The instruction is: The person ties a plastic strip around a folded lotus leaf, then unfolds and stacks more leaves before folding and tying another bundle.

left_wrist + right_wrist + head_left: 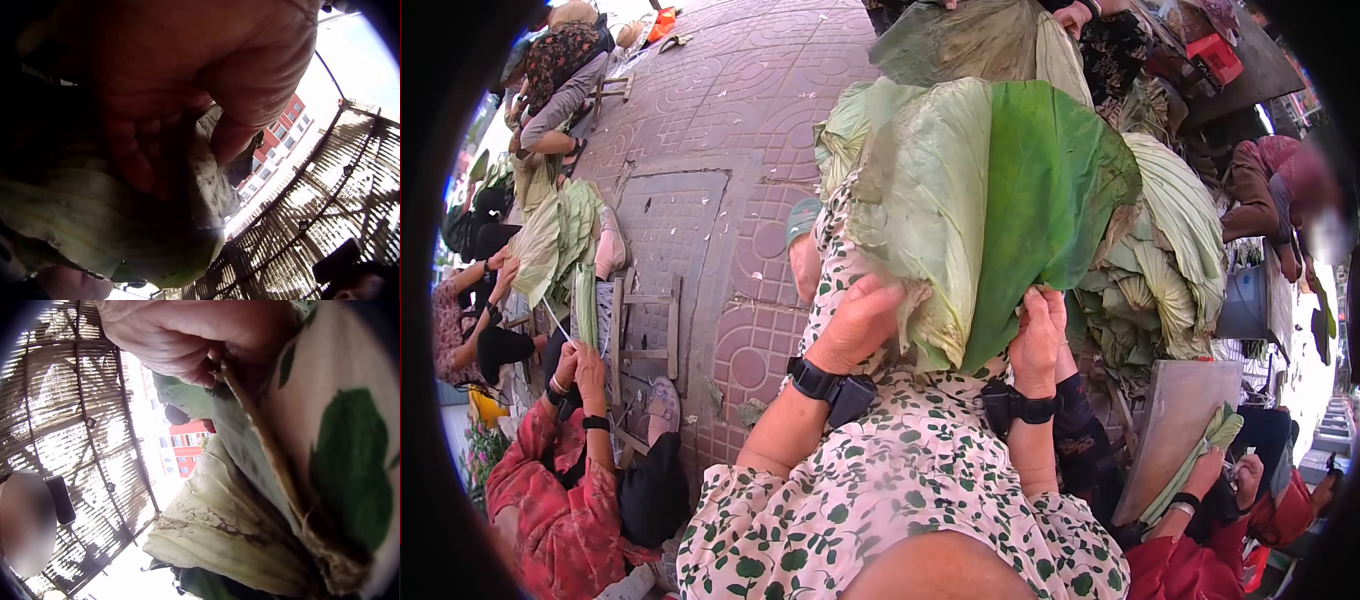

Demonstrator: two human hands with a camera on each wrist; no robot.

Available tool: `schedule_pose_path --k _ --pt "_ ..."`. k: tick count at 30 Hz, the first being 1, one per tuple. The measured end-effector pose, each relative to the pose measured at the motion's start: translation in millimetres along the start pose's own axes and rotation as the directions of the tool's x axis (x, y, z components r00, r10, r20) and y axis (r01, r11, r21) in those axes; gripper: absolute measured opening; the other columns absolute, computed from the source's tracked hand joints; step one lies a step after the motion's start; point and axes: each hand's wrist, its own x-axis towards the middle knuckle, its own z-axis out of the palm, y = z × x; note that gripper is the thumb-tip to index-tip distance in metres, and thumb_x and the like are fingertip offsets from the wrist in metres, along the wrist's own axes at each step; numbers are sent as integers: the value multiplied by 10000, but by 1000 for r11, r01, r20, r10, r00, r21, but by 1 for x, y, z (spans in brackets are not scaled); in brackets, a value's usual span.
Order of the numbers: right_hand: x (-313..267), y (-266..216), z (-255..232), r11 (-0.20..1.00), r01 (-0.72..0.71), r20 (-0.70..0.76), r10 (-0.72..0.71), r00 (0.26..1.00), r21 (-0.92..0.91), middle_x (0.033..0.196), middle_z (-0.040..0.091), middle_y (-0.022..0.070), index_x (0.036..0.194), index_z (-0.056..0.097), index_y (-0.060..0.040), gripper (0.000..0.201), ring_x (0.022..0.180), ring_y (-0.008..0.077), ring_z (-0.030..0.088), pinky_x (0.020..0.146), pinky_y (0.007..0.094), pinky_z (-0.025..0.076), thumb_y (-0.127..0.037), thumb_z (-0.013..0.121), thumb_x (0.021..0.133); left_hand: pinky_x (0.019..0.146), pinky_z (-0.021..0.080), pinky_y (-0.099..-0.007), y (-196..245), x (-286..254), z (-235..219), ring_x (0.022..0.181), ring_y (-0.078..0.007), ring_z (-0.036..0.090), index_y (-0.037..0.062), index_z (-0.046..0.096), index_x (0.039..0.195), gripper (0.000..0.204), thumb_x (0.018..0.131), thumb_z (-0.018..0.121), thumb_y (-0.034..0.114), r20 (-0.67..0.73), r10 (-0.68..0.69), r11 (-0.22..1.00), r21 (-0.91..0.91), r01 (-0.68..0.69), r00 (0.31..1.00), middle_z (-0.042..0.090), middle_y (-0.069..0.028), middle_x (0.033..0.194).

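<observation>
A large lotus leaf (1050, 170), bright green on its right part, spreads over the lap in the head view. Pale, wilted lotus leaf layers (930, 200) lie against its left side. My left hand (858, 325) pinches the pale layers near their lower left edge; in the left wrist view its thumb (234, 140) presses a crumpled leaf edge against the curled fingers. With thumb and fingertips, my right hand (1037, 345) grips the lower right edge of the green leaf. The right wrist view shows that hand (181, 337) above a folded leaf edge and a pale, wrinkled leaf (212, 512).
A stack of pale lotus leaves (1170, 270) stands to the right, beside a board (1175, 425). Other people handle leaves at left, right and ahead. A wooden stool (645, 325) stands on the paved ground (730, 90) at left.
</observation>
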Motion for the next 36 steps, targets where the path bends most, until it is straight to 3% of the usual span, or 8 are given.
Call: schedule_pose_path --k 3,28,30,34,36 --pt "0 -1 -1 1000 -9 5 9 1000 12 989 588 68 1041 512 -6 173 884 132 573 807 257 466 -55 486 877 982 371 -354 -2 0 -7 1100 -209 512 -58 461 1207 391 872 521 136 -22 -16 997 75 18 1000 543 -116 1179" --pt "-6 -1 -1 997 63 62 -60 996 -37 1071 589 79 1134 504 -11 231 922 138 588 801 274 490 -46 464 909 955 395 -344 -6 -1 -5 1065 -197 532 -19 507 1169 323 879 526 121 -80 35 995 97 -27 996 569 -98 1132" --pt "-9 -2 -4 991 43 68 -35 997 -124 1086 575 46 1209 481 4 298 936 107 538 823 241 430 -33 452 915 963 388 -344 -7 -1 -7 1077 -200 527 -21 476 1209 364 880 525 127 -57 27 992 127 -20 998 550 -96 1165" --pt "-11 -5 2 990 41 49 -35 998 -132 1095 568 51 1188 489 9 278 952 111 532 841 247 425 -34 440 918 948 421 -345 0 -3 7 1057 -175 553 -17 482 1198 340 893 523 127 -53 33 995 94 -28 998 570 -86 1147" --pt "-12 -3 1 994 60 87 -52 995 -93 1095 565 52 1171 498 2 265 955 117 534 840 247 427 -38 444 915 947 414 -322 0 -4 1 1093 -170 526 -6 399 1291 439 898 521 145 -60 -24 987 160 34 998 521 -71 1217"
